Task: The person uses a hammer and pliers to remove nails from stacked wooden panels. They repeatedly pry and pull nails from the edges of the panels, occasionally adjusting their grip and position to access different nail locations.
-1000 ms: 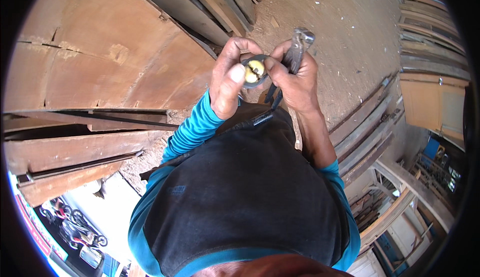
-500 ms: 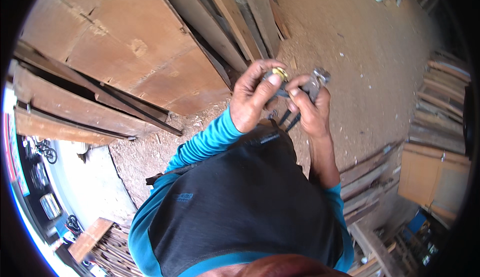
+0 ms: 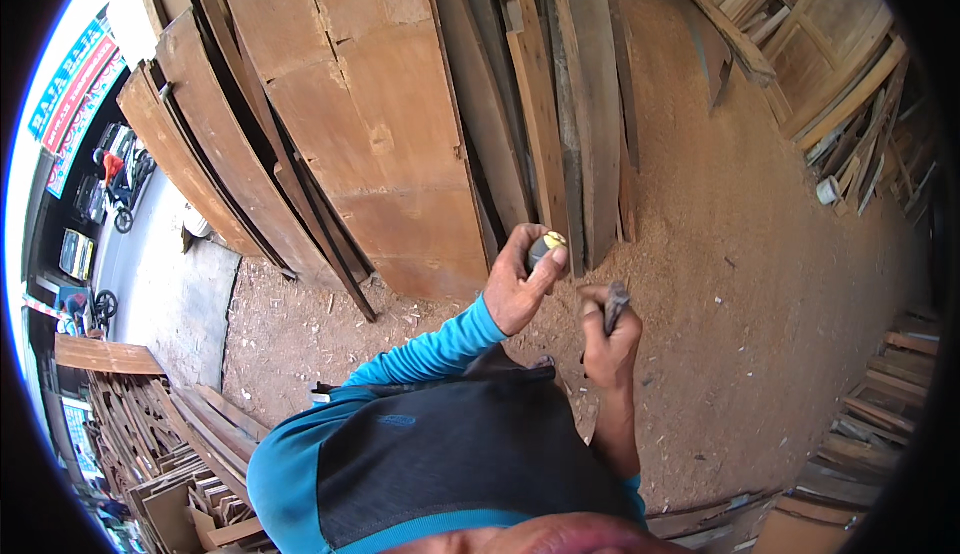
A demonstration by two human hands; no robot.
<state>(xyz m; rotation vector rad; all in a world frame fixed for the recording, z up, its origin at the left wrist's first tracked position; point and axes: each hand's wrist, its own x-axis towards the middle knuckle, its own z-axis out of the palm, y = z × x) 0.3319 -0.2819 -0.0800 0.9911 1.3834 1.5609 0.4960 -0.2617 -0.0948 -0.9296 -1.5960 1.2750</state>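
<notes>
My left hand (image 3: 517,284) is wrapped round a small dark-and-yellow tape measure (image 3: 547,245), its yellow side facing up under my thumb. A little to the right and nearer my body, my right hand (image 3: 611,342) grips a pair of pincers (image 3: 616,301), with the grey metal head standing out above my fist. The handles are mostly hidden by my fingers and palm. The two hands are apart, both held out in front of me above the ground.
Large brown wooden panels (image 3: 385,154) and long planks (image 3: 535,84) lean ahead on the left. Wood scraps (image 3: 880,154) and a panelled door (image 3: 830,34) stand at the far right. Stacked boards (image 3: 190,454) lie at the lower left, beside a road with a motorcycle rider (image 3: 117,179).
My view has turned toward the right, and the road rider has come into sight. My hands have drawn apart; the right one has dropped nearer my body. Both still hold their tools.
</notes>
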